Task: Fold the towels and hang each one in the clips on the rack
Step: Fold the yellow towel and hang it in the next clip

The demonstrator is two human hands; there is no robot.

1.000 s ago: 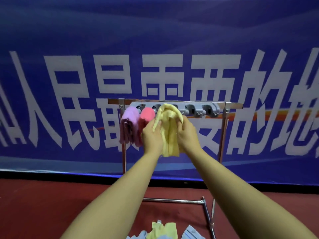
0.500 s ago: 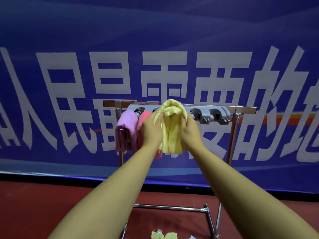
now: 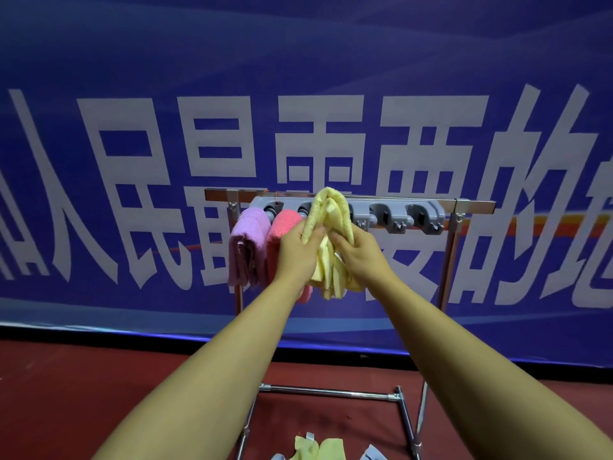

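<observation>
Both hands are up at the rack [image 3: 477,204], close together and clamped on the same yellow towel [image 3: 328,207]. The left hand [image 3: 295,249] pinches its left fold and the right hand [image 3: 356,252] grips the right fold, with the towel's looped top pushed up against the grey clip bar [image 3: 391,215] on the rack's top rail. The towel's loose ends hang down between the wrists.

On the rack, left of the yellow towel, a pink towel [image 3: 282,234] hangs from a clip, and a purple towel [image 3: 248,240] hangs left of that. To the right of the yellow towel, two clips on the bar are bare. Whether the yellow fold is already seated in its clip is hard to tell, since the towel covers that clip.

The step in hand looks like pressing the fold into the third clip. To do it well, keep the fold bunched thick and narrow, centre it on the clip mouth, and push straight in with both thumbs rather than at an angle. A light tug down should then test the hold before either hand lets go. Keep the left knuckles off the pink towel, which they nearly touch.

More towels [image 3: 326,449] lie on the red floor below the rack, so the task seems roughly halfway.
</observation>
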